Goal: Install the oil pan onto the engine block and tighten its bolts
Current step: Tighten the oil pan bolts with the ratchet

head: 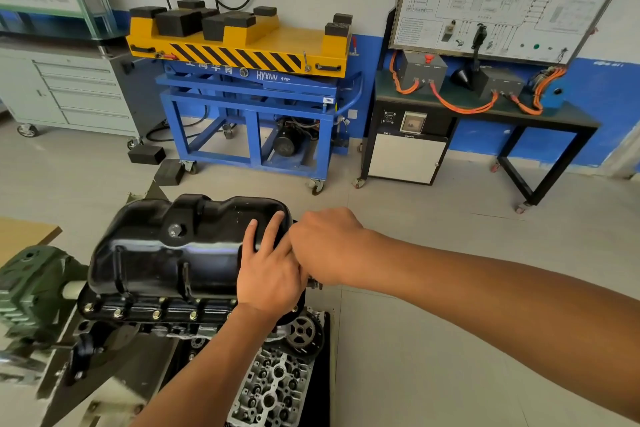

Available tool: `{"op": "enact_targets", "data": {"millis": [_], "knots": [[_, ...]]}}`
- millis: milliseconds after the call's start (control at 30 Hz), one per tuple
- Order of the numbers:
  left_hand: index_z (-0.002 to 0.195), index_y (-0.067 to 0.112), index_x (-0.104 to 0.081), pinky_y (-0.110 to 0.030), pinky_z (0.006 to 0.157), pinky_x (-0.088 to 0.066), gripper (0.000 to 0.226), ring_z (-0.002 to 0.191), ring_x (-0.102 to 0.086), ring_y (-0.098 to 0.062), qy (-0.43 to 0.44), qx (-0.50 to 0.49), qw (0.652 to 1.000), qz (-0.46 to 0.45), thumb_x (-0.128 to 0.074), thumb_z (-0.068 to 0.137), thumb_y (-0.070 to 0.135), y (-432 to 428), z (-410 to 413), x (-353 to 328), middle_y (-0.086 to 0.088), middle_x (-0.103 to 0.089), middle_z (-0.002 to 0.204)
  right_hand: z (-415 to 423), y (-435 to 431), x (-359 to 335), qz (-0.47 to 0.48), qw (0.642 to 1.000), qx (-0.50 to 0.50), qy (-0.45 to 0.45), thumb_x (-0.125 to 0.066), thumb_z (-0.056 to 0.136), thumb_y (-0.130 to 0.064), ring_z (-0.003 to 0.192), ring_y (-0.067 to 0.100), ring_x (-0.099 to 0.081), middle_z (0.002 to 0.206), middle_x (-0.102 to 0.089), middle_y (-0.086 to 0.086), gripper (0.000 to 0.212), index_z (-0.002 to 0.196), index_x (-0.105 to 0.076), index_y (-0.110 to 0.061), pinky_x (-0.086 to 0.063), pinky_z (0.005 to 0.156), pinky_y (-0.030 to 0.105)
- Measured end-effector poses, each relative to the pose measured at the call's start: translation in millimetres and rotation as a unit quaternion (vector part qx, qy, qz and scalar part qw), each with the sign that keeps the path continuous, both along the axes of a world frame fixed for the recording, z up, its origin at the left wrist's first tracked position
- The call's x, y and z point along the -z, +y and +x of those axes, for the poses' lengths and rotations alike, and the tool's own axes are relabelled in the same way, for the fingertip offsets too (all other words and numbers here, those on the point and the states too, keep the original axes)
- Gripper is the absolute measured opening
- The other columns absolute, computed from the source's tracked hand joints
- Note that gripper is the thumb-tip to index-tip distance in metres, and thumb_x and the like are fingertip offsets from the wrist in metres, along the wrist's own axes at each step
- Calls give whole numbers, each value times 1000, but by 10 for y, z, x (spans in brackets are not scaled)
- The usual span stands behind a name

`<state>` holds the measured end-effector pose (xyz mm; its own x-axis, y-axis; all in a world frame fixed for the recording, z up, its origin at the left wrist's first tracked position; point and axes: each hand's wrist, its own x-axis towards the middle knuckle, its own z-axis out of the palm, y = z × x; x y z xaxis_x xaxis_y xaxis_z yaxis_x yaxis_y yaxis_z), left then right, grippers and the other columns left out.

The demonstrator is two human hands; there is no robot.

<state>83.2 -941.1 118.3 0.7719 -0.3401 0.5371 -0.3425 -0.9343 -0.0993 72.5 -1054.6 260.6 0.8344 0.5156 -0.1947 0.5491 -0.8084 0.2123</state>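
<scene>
Atop the upturned engine block, oil pan seated, flange bolts showing along its near edge. Your left hand lies flat on the pan's right end, grip spread. Your right hand is curled at that same end; what it holds, cannot tell. Risk: ease the left hand and the pan may shift, so a bolt cross-threads.

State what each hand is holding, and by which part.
The left hand lies flat on the oil pan, gripping nothing. The right hand is curled at the pan's end; its grip is hidden.
</scene>
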Motion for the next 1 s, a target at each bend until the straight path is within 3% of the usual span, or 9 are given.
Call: {"op": "enact_targets", "data": {"millis": [200, 300, 333, 433, 500, 667, 833, 900, 1000], "knots": [[111, 17, -78, -55, 113, -22, 48, 132, -54, -36, -3, -4, 1000, -17, -39, 93, 39, -19, -17, -36, 1, -73, 119, 0, -4, -107, -39, 999, -3, -11, -59, 93, -10, 63, 16, -43, 97, -58, 3, 19, 112, -61, -13, -25, 47, 29], [111, 17, -78, -54, 114, -22, 48, 133, -54, -35, 0, -6, 1000, -22, -39, 94, 39, -20, -23, -35, 2, -72, 120, -1, 7, -116, -50, 999, -8, -7, -59, 93, -8, 74, 21, -53, 109, -61, 7, 23, 116, -60, -11, -49, 69, 42], [112, 17, -78, -54, 114, -23, 48, 133, -53, -35, -1, -6, 1000, -24, -39, 94, 38, -19, -23, -35, 2, -72, 120, 6, 2, -111, -47, 999, -17, -8, -58, 93, -7, 67, 19, -46, 108, -61, 7, 22, 115, -60, -11, -50, 77, 46], [113, 16, -77, -55, 112, -24, 47, 133, -54, -35, -4, -6, 999, -32, -40, 93, 37, -20, -28, -41, -1, -73, 118, 26, -9, -101, -23, 998, -51, -19, -57, 92, -3, 57, 15, -30, 85, -55, 5, 21, 112, -59, -8, -34, 50, 32], [112, 15, -77, -55, 111, -25, 46, 132, -55, -35, -8, -2, 999, -37, -41, 92, 37, -17, -27, -42, -4, -73, 117, 32, 9, -96, -13, 998, -61, -21, -55, 92, -2, 57, 16, -32, 71, -41, 3, 22, 113, -59, -5, -25, 47, 30], [112, 15, -77, -55, 113, -25, 45, 131, -56, -35, -8, -2, 1000, -30, -42, 92, 37, -9, -7, -25, -7, -73, 119, 84, 42, -70, 9, 996, -90, -21, -52, 96, -3, 75, 21, -42, 76, -38, 2, 23, 117, -59, -4, -36, 62, 34], [106, 17, -78, -55, 115, -24, 43, 128, -57, -34, -3, -6, 999, -38, -42, 94, 38, -10, 6, 3, -4, -75, 114, 123, 12, -80, 7, 994, -106, -20, -55, 93, -2, 54, 11, -30, 65, -31, -1, 12, 100, -61, -9, -35, 58, 33], [106, 18, -78, -54, 115, -24, 40, 129, -56, -34, -3, -7, 999, -44, -45, 94, 38, -11, 11, 12, -3, -74, 115, 135, -7, -81, 3, 994, -105, -23, -56, 92, -2, 53, 10, -31, 64, -33, -3, 13, 85, -55, -13, -33, 54, 31], [107, 20, -78, -55, 116, -24, 38, 133, -54, -33, -1, -5, 999, -51, -50, 92, 40, -12, 19, 14, -2, -73, 119, 139, -18, -76, -7, 994, -109, -30, -55, 89, 1, 53, 11, -29, 63, -30, -3, 40, 66, -29, -17, -23, 46, 28]]}}
